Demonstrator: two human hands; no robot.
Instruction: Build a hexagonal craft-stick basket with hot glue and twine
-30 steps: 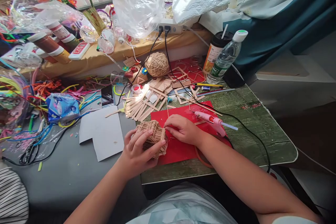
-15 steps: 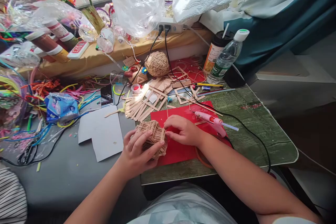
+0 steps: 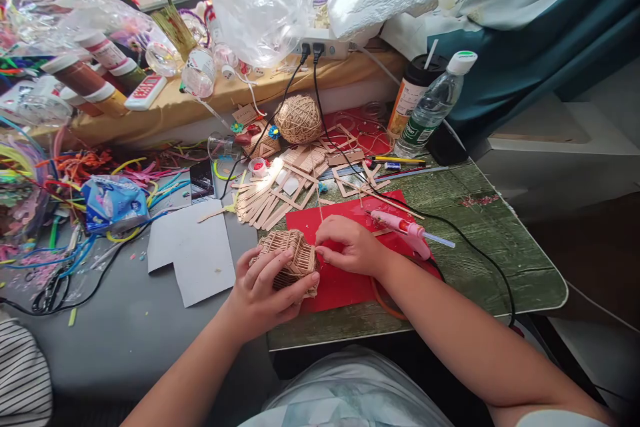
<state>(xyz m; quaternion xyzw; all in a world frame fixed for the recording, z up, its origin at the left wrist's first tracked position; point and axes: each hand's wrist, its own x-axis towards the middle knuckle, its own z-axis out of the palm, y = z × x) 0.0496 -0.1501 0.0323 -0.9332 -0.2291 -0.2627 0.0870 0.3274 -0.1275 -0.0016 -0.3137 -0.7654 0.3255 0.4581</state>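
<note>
My left hand (image 3: 265, 287) is wrapped round a small box-like woven piece (image 3: 287, 240) of tan twine, held over the near edge of a red sheet (image 3: 345, 287). Just right of it, my right hand (image 3: 345, 243) pinches a strand of twine (image 3: 321, 203) between thumb and forefinger. The strand runs up past the fingers toward the twine ball (image 3: 299, 119) behind the craft sticks. Where it meets the woven piece is too small to make out. A pink glue gun (image 3: 400, 223) lies to the right of my right hand.
Wooden craft sticks (image 3: 273, 203) lie in a heap beyond the red sheet. A water bottle (image 3: 433, 107) and a lidded cup (image 3: 411, 97) stand at the back right. Black cords (image 3: 480, 257) cross the green board (image 3: 450, 193). Grey card (image 3: 193, 253) lies to the left.
My right hand has shifted slightly to the right and away from the woven piece, still pinching the twine. My left hand keeps its hold, almost unmoved.
</note>
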